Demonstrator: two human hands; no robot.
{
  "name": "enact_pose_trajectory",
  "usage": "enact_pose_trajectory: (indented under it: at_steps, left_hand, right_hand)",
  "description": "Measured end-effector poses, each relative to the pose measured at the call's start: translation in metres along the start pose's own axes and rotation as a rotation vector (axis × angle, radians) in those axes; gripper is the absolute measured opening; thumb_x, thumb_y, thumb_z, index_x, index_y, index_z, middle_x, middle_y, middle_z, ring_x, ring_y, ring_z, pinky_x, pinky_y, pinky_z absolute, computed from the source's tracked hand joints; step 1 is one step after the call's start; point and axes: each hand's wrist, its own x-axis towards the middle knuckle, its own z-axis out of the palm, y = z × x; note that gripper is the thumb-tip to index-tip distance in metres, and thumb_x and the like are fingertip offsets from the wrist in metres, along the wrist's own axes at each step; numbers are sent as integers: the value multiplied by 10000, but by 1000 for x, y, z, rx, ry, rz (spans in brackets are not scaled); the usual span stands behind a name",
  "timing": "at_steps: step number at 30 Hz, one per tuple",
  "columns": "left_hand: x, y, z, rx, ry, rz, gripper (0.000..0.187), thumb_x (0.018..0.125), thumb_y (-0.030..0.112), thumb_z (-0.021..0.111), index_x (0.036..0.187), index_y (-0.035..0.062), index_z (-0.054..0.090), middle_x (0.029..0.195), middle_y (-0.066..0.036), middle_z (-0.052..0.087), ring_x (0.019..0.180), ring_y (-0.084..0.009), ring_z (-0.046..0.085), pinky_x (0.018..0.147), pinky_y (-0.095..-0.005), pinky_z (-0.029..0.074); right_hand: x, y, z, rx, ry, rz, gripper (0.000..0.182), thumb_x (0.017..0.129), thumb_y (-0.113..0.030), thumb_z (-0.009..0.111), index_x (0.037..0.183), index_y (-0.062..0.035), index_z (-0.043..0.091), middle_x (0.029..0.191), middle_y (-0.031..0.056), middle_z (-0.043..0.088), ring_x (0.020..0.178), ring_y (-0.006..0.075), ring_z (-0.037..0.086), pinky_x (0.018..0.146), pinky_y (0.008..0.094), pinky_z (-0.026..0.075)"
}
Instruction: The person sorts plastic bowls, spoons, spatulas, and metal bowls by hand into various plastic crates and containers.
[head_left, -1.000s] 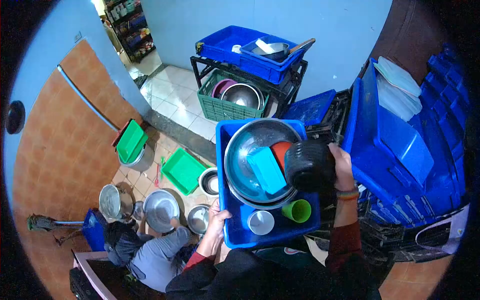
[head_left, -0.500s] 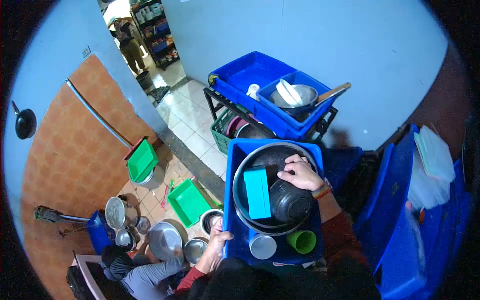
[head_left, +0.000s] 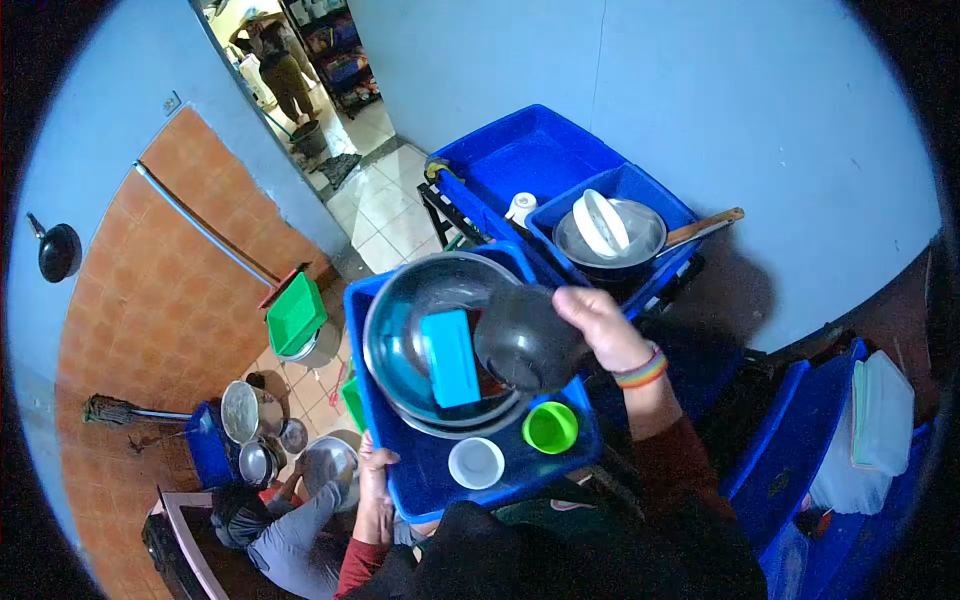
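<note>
- Blue-walled washing area, tiled floor below — someone crouches there among steel pots (head_left: 250,410).
- Left hand (head_left: 372,495) grips the near edge of a blue tub (head_left: 420,480).
- Right hand (head_left: 598,325) holds a black bowl (head_left: 522,340) over the steel basin (head_left: 400,330) inside the tub — teal box (head_left: 449,357) just beside it.

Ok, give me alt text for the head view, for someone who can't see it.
The left hand grips the edge of a blue tub holding a steel bowl, teal box, green cup and white cup, while the right hand holds a black bowl over it.
</note>
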Motion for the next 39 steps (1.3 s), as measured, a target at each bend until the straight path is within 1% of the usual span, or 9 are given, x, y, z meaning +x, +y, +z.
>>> enact_pose_trajectory:
  at_steps: [6,8,19,21,23,26,32,37,39]
  left_hand:
    - [59,29,-28,17,116,133,405,526,-40,440,913,54,514,779,-15,546,650,-116,499,644,-222,424]
    - [87,36,-56,29,109,170,388,525,-41,432,893,57,504,766,-9,526,644,-112,486,627,-215,411]
    - [201,100,-37,-68,287,213,403,546,-25,442,935,57,504,759,0,525,635,-112,479,623,-207,404]
    - [221,99,-45,-75,279,216,399,554,-22,440,940,59,502,747,0,523,608,-107,471,598,-198,396]
    - [241,87,-75,68,213,141,632,538,26,461,1167,80,442,1014,-48,535,876,-191,501,826,-308,395]
    - [266,89,-42,-20,278,170,437,564,-22,438,990,52,505,720,-3,528,562,-97,465,572,-166,385]
    - [317,102,21,13,334,-3,516,511,17,466,1024,44,513,851,-35,558,734,-148,519,702,-257,434]
    - [359,98,67,-29,225,-16,444,512,-26,494,943,66,545,796,-23,566,679,-139,525,661,-259,447]
    - [371,104,87,-85,191,-27,431,510,-42,484,921,74,545,775,-18,565,663,-136,523,652,-250,446]
  right_hand:
    - [81,-33,-62,421,154,-257,348,919,-230,388,1171,0,452,1183,126,494,1079,220,487,942,373,369]
    - [119,-9,-114,-12,371,-335,314,879,-203,480,1137,-22,473,1102,105,547,1030,239,511,919,395,375]
    - [298,131,-257,827,787,-152,170,888,-133,418,983,-27,512,881,115,587,767,227,552,763,440,476]
    - [328,169,-290,-72,754,87,208,897,-139,383,984,-3,515,921,129,592,827,247,562,773,440,480]
    - [359,224,-334,266,737,-49,242,886,-147,400,1020,15,520,984,145,590,866,257,575,762,438,486]
    - [392,239,-345,647,916,-40,278,869,-192,430,1054,-8,525,1032,133,579,930,265,547,764,451,476]
    - [469,273,-401,1211,1010,-69,323,838,-221,489,1102,-39,524,1101,109,556,1018,288,494,761,456,452]
    - [489,123,-300,19,1345,196,241,830,-103,460,1054,-51,532,968,74,572,941,197,517,694,311,447]
    - [489,84,-251,-374,818,-115,261,825,-80,457,1078,-54,519,992,75,546,885,184,533,756,295,428]
